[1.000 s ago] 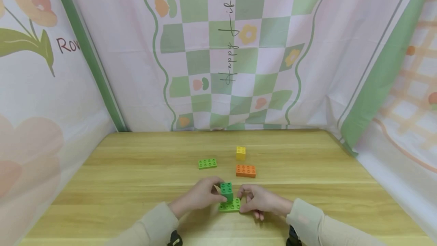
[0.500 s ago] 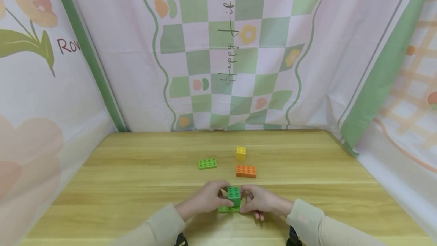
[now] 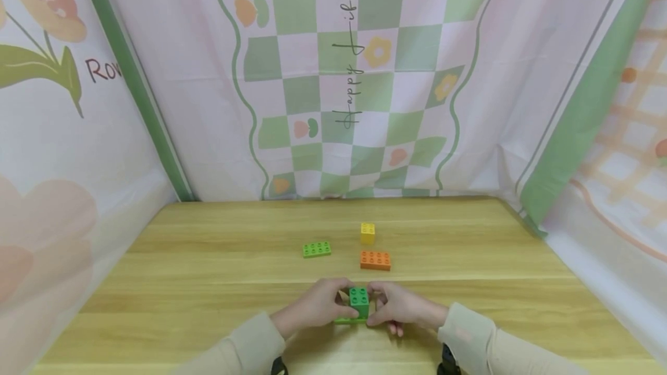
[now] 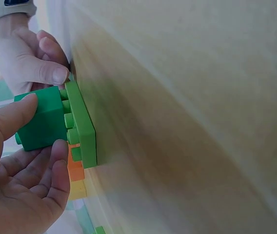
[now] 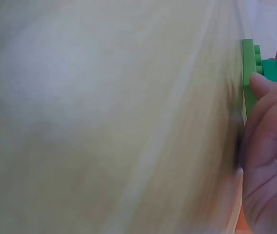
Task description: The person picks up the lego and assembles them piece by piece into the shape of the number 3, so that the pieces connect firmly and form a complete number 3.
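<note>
My left hand [image 3: 320, 307] pinches a dark green building brick [image 3: 358, 302] between thumb and fingers. Below it a light green flat brick [image 4: 84, 127] lies on the table. In the left wrist view the dark green brick stands over the flat brick's right-hand end, at its studs, with several studs bare on the left. Whether it is fully pressed down, I cannot tell. My right hand [image 3: 406, 307] holds the flat brick's right end, thumb in front and fingers behind. In the right wrist view its fingers [image 5: 263, 131] cover part of the flat brick.
Farther back on the wooden table [image 3: 219, 259] lie an orange brick [image 3: 375, 261], a yellow brick [image 3: 367, 234] and a second light green flat brick [image 3: 316, 250]. Patterned curtains [image 3: 385, 103] stand behind the table and at both sides.
My left hand has carried the dark green brick to the right and nearer me, from above the flat brick's middle to its right end. My right hand has stayed in place.
</note>
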The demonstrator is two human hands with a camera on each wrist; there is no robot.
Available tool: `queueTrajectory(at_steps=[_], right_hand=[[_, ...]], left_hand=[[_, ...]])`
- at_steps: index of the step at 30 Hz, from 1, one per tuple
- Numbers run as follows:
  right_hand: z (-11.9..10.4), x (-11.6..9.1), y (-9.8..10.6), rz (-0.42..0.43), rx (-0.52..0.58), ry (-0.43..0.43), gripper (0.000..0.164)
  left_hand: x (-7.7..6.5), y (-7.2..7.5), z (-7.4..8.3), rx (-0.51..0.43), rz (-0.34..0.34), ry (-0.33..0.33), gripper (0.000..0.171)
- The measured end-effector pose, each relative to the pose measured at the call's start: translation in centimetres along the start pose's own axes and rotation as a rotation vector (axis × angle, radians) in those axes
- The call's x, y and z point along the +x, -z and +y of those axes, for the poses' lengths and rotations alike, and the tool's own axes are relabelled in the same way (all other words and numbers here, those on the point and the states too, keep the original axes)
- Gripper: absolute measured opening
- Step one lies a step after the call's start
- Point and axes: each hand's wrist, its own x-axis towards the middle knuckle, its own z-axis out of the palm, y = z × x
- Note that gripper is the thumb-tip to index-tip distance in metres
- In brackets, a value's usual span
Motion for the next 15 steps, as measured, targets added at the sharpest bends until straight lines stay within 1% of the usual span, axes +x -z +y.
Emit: queueTrajectory(at_steps=[6,11,15], right_hand=[[-0.10,-0.11,-0.03,-0.010,0.016,0.003,0.037],[-0.17,-0.16,-0.05,-0.012,0.016,0.003,0.036],[-0.10,-0.13,-0.05,-0.009,0.011,0.004,0.035]], left_hand=[[0.07,-0.08,-0.14,0.020,-0.005,-0.005,0.034],[0.07,-0.15,-0.21,0.025,-0.007,-0.019,0.034],[0.00,-0.15,-0.21,0.057,-0.002,-0.051,0.036]])
